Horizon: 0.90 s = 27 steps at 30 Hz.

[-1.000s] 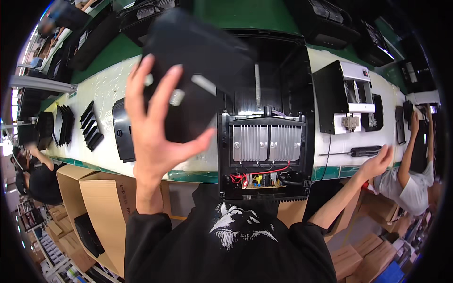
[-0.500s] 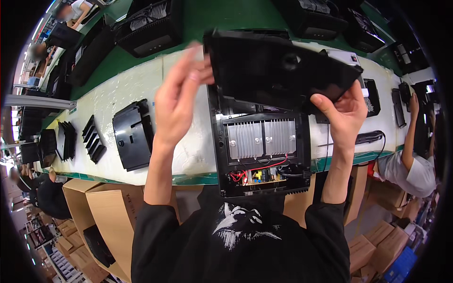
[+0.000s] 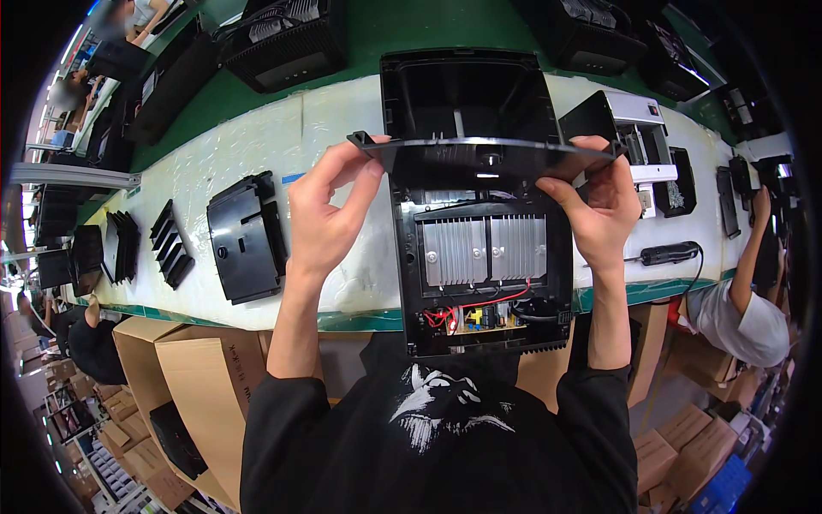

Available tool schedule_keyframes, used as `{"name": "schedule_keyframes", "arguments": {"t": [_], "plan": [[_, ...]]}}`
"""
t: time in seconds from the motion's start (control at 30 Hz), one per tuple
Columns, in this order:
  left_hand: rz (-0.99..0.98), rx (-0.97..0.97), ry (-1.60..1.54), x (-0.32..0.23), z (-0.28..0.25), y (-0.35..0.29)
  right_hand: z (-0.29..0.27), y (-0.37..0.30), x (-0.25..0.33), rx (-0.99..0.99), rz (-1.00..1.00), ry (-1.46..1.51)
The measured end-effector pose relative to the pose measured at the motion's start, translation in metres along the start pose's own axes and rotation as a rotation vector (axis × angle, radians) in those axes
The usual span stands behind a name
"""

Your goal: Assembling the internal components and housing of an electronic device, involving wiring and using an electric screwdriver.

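Observation:
A black plastic panel (image 3: 462, 163) is held edge-on between my two hands, above a black equipment housing. My left hand (image 3: 334, 201) pinches its left end, and my right hand (image 3: 599, 206) grips the right end with the thumb in front. Below the panel lies the open housing (image 3: 561, 274), its near end at the table's front edge. Inside it show two finned silver heat sinks (image 3: 454, 250), red wires (image 3: 438, 319) and a small circuit board (image 3: 488, 325). The panel hides part of the housing's middle.
More black panels (image 3: 244, 240) and slotted black parts (image 3: 171, 244) lie to the left. On the right are a white-and-silver device (image 3: 642, 137), a tray of small screws (image 3: 678, 184) and a corded electric screwdriver (image 3: 672, 253). Cardboard boxes (image 3: 201, 394) stand below the table; a co-worker (image 3: 741, 308) sits at right.
My left hand, free of the panel before, now holds its left end. The panel has swung from a tilted, broad-face view to level and nearly edge-on, uncovering the housing's far part.

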<state>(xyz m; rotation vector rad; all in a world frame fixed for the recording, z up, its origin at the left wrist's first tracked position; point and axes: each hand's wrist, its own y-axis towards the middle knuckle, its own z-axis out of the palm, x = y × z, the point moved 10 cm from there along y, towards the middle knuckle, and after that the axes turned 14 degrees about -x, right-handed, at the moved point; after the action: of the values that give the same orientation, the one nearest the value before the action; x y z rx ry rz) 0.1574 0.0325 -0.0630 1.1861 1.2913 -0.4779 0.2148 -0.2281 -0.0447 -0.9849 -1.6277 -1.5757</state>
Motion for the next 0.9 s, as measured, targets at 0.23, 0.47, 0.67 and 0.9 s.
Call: {"name": "schedule_keyframes", "arguments": {"t": [0.23, 0.47, 0.67, 0.9], "plan": [[0.02, -0.028, 0.069, 0.003, 0.001, -0.002, -0.005, -0.002, -0.013, -0.02, 0.024, -0.058], [0.196, -0.049, 0.272, -0.01, 0.008, -0.011, -0.009, -0.001, -0.04, -0.033, -0.02, -0.316], [0.132, -0.093, 0.288, -0.001, 0.004, -0.014, -0.008, -0.003, -0.025, -0.073, -0.151, -0.36], [0.111, -0.096, 0.266, -0.001, 0.003, -0.014, -0.01, -0.003, -0.028, -0.058, -0.106, -0.388]]}}
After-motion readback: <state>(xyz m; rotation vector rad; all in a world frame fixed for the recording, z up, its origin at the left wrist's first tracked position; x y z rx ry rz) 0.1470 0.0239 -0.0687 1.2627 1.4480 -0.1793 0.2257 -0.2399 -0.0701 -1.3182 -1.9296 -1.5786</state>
